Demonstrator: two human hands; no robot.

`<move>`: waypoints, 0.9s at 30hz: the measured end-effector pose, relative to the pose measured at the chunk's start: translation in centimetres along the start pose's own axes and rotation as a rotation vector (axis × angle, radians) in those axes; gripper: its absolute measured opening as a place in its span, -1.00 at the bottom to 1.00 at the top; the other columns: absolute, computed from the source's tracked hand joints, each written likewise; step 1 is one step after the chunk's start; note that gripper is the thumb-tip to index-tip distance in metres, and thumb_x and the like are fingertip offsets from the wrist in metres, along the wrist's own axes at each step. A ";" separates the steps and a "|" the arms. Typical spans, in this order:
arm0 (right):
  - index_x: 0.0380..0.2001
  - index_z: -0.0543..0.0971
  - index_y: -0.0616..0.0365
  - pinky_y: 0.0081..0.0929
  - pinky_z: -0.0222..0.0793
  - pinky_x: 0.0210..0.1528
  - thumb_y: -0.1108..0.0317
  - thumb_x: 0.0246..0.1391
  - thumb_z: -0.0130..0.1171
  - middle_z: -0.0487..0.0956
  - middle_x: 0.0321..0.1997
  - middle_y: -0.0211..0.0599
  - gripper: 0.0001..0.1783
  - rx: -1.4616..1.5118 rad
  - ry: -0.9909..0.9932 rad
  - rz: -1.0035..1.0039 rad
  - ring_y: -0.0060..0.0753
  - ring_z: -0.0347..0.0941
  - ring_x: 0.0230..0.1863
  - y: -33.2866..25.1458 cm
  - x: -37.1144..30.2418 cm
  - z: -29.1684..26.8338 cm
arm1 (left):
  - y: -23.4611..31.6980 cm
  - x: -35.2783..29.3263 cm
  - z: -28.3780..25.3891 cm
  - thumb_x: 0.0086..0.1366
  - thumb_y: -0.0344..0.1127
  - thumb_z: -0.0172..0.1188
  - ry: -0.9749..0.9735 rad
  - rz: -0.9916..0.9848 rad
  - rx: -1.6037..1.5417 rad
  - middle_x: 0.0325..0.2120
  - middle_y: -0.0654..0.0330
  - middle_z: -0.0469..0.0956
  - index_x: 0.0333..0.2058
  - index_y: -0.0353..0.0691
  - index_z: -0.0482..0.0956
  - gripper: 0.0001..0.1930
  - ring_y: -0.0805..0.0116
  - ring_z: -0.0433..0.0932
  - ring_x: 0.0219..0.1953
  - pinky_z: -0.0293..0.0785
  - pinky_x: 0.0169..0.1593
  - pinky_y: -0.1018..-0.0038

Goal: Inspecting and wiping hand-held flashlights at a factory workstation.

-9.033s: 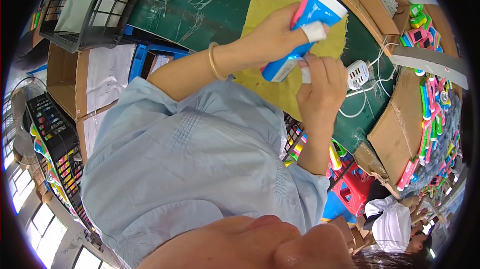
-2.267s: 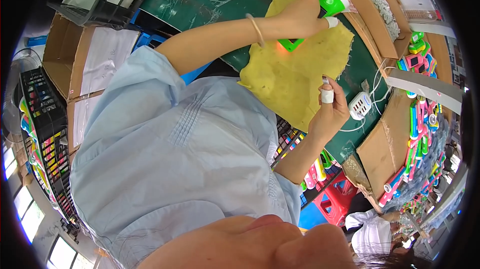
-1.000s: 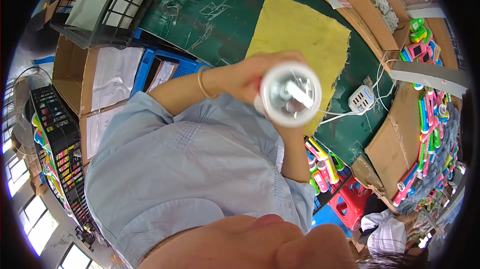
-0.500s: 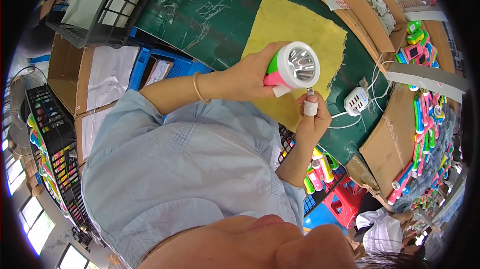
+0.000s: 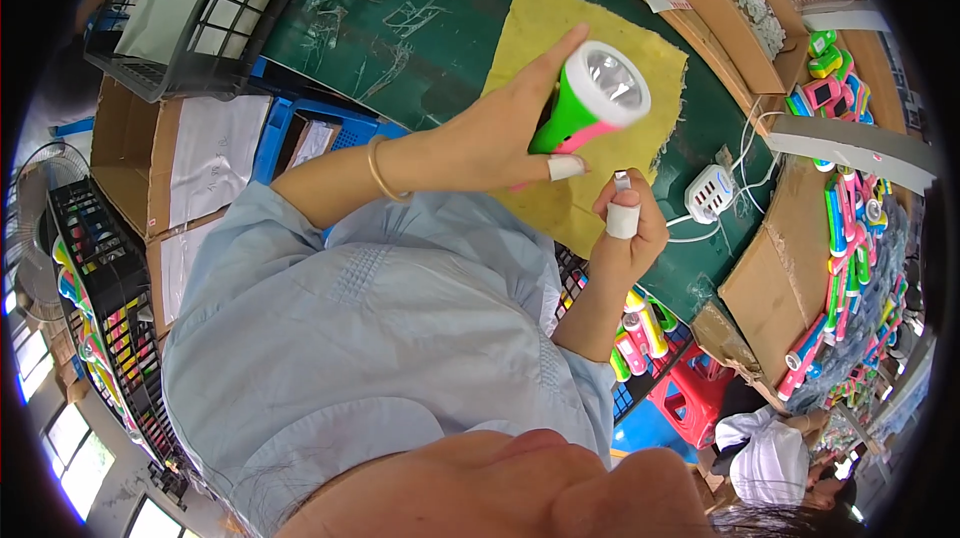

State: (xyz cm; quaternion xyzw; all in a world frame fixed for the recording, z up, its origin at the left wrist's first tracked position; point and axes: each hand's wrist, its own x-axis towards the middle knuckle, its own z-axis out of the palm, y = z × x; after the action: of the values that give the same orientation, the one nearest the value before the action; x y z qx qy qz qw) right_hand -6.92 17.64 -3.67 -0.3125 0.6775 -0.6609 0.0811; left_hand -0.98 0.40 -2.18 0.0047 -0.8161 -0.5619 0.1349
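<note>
I had the torch (image 5: pixel 592 103) up in the left hand (image 5: pixel 500 138), above the yellow cloth (image 5: pixel 655 63) and between the desk's near edge and its far wooden edge, green and pink body down, white-ringed lens tilted upward. Half a second earlier its rim sat just above the metal plug (image 5: pixel 622 181) in the right hand (image 5: pixel 635 238); since then I had raised it toward the far edge, so the gap was wider and nothing joined the two. The left forearm reached across from the left, index finger stretched along the torch's far side, taped thumb spread below it; the remaining fingers were hidden behind, so I couldn't tell how they closed. The right forearm rose over the near edge, its taped thumb and fingertip pinching the plug, metal end upward. Beyond, a white charger (image 5: pixel 710 194) lay toward the right end of the green desk (image 5: pixel 420 38), and a small carton (image 5: pixel 728 33) stood at the far edge.
</note>
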 end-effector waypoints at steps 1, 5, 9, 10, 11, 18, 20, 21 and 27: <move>-0.63 0.39 0.28 -0.63 0.12 -0.57 0.31 0.10 -0.02 0.35 -0.66 -0.36 -0.70 0.000 0.002 0.002 -0.54 0.26 -0.63 -0.4 0.2 0.1 | 0.4 0.4 0.0 -0.10 -0.24 0.32 0.021 -0.056 -0.024 -0.10 -0.12 0.26 0.19 -0.35 -0.15 -0.02 -0.07 0.31 -0.05 0.26 0.04 0.30; -0.60 0.39 0.29 -0.60 0.05 -0.63 0.46 -0.02 0.05 0.29 -0.67 -0.31 -0.84 -0.152 -0.139 -0.019 -0.52 0.19 -0.67 -1.2 1.7 0.4 | 0.2 0.5 0.7 -0.15 -0.25 0.33 0.070 0.032 0.126 -0.12 -0.12 0.29 0.08 -0.39 0.07 -0.16 -0.03 0.33 -0.07 0.30 -0.01 0.33; -0.57 0.40 0.29 -0.57 0.02 -0.66 0.49 -0.04 0.08 0.26 -0.67 -0.29 -0.88 -0.297 -0.155 0.009 -0.47 0.14 -0.70 -1.6 2.3 0.7 | 0.6 0.9 0.6 -0.16 -0.29 0.31 0.070 -0.166 0.004 -0.29 -0.08 0.39 -0.09 -0.39 0.21 -0.34 0.02 0.42 -0.25 0.37 -0.19 0.33; -0.57 0.40 0.29 -0.57 0.02 -0.66 0.49 -0.04 0.08 0.26 -0.67 -0.29 -0.88 -0.296 -0.158 0.008 -0.47 0.14 -0.70 -1.9 2.4 0.7 | 0.7 1.0 0.6 -0.16 -0.29 0.32 0.040 -0.216 0.017 -0.36 -0.06 0.42 -0.11 -0.38 0.22 -0.36 0.04 0.44 -0.31 0.38 -0.24 0.32; -0.58 0.40 0.28 -0.54 0.04 -0.67 0.48 -0.03 0.08 0.29 -0.66 -0.27 -0.86 -0.360 -0.161 0.010 -0.42 0.16 -0.71 -2.5 2.4 0.8 | 0.6 0.9 0.7 -0.16 -0.29 0.32 0.041 -0.216 0.016 -0.36 -0.06 0.42 -0.11 -0.38 0.22 -0.36 0.04 0.44 -0.31 0.38 -0.24 0.32; -0.48 0.40 0.23 -0.41 0.19 -0.59 0.44 0.03 0.01 0.37 -0.66 -0.09 -0.92 -0.725 0.067 -0.180 -0.09 0.33 -0.64 -1.6 2.0 3.6 | 0.1 0.6 1.8 -0.15 -0.33 0.33 0.204 -0.164 0.061 -0.45 -0.10 0.44 -0.06 -0.35 0.15 -0.31 -0.05 0.47 -0.39 0.39 -0.32 0.25; -0.46 0.40 0.22 -0.39 0.20 -0.59 0.46 0.02 0.01 0.39 -0.64 -0.09 -0.94 -0.651 0.032 -0.127 -0.08 0.35 -0.63 -1.6 1.9 3.3 | 0.0 0.6 1.8 -0.14 -0.33 0.33 0.249 -0.090 0.086 -0.45 -0.11 0.44 -0.04 -0.34 0.13 -0.30 -0.07 0.47 -0.39 0.39 -0.32 0.23; -0.45 0.41 0.21 -0.36 0.22 -0.58 0.47 0.01 0.00 0.41 -0.62 -0.08 -0.95 -0.576 -0.002 -0.071 -0.06 0.37 -0.62 -1.6 1.7 3.1 | 0.0 0.6 1.7 -0.13 -0.34 0.33 0.214 -0.086 0.103 -0.44 -0.12 0.44 -0.04 -0.33 0.12 -0.30 -0.07 0.47 -0.38 0.39 -0.31 0.23; -0.18 0.47 0.29 -0.56 0.30 -0.47 0.64 -0.13 -0.10 0.57 -0.35 -0.08 -0.64 -0.566 0.161 -0.316 -0.37 0.47 -0.45 -4.1 -0.8 1.9 | -0.7 0.7 0.3 -0.12 -0.31 0.37 0.269 -0.074 -0.013 -0.32 0.02 0.47 -0.06 -0.30 0.23 -0.35 0.21 0.49 -0.27 0.39 -0.22 0.42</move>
State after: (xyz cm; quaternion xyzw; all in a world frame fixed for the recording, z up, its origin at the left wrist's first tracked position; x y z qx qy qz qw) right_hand -3.96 16.72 -0.31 -0.3706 0.7814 -0.4737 -0.1663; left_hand -1.84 0.28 -2.81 0.1090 -0.7863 -0.5662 0.2222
